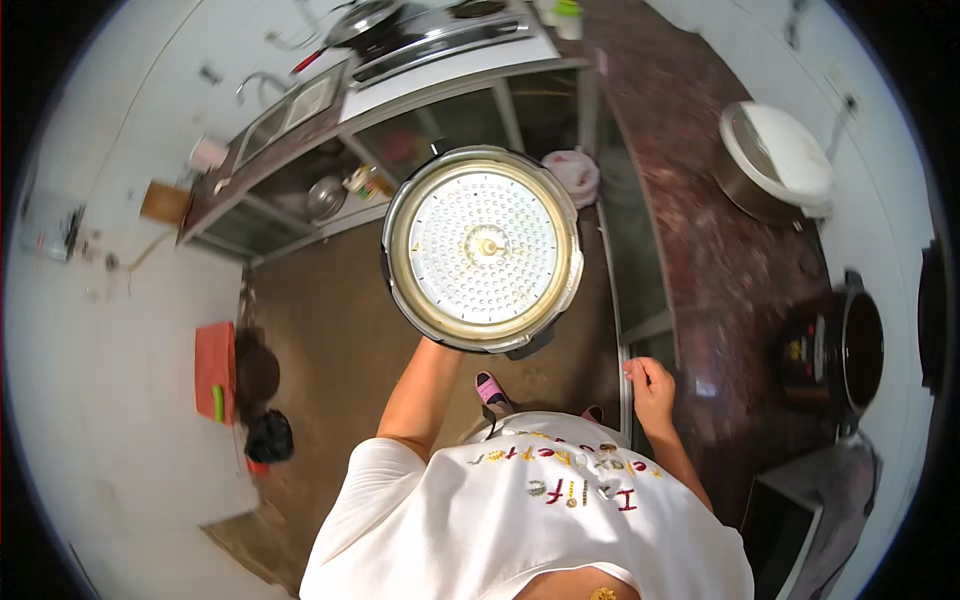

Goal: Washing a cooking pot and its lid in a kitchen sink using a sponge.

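Observation:
A pressure cooker lid (484, 247) is held up before me, its underside facing the camera. Its inner plate is silvery and perforated, with a small knob at the centre and a yellowish rim around it. My left forearm (424, 386) reaches up behind the lid. The left hand itself is hidden by the lid it holds. To the right, my right hand (651, 384) hovers by the edge of the dark red stone counter (720, 300). Its fingers are curled together, and I see nothing in them.
An open black electric cooker pot (832, 356) and a white-lidded cooker (776, 161) stand on the right counter. Ahead are a gas stove (442, 49) with a pan (365, 21) and a sink (289, 112). Against the left wall sit a red box (215, 367) and a black bag (268, 436).

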### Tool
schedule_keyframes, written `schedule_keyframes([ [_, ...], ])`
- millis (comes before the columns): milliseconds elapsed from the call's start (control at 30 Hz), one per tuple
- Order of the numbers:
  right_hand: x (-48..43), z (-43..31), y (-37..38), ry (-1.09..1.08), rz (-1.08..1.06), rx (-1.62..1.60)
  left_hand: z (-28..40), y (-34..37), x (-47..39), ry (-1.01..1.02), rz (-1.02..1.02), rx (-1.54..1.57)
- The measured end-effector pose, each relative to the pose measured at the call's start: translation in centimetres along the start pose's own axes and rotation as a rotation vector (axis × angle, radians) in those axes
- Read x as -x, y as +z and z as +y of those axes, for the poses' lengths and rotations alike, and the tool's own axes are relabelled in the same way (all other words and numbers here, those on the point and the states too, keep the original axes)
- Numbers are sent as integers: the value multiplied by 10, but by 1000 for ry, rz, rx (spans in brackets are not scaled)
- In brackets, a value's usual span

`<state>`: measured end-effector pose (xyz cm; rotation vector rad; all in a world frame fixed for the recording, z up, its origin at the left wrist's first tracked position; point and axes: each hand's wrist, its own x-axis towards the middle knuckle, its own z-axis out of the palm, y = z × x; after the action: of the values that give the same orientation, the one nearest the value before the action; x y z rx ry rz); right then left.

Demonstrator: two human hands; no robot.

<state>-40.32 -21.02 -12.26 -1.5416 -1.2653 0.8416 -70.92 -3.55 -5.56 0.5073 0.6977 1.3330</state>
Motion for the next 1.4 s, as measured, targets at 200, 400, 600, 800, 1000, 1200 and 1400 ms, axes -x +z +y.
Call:
schedule_keyframes([
  [200, -49, -12, 134, 92, -186, -90, 77, -120, 6, 205, 216, 130],
  [400, -101, -42, 263, 87, -365, -54, 156, -228, -1, 380, 402, 216],
  [600, -162, -41, 328, 100, -412, -73, 211, -295, -44, 525, 574, 291],
  [800, -240, -60, 410, -41, -475, 245, 265, -359, -99, 664, 740, 343],
  [1000, -356, -85, 549, 17, -685, 291, 347, -416, -153, 794, 881, 339],
  [1200, -427, -188, 759, -245, -1053, 94, 426, -473, -165, 789, 885, 369],
  [1400, -438, -295, 914, -631, -1120, 73, 506, -561, -198, 725, 850, 365],
])
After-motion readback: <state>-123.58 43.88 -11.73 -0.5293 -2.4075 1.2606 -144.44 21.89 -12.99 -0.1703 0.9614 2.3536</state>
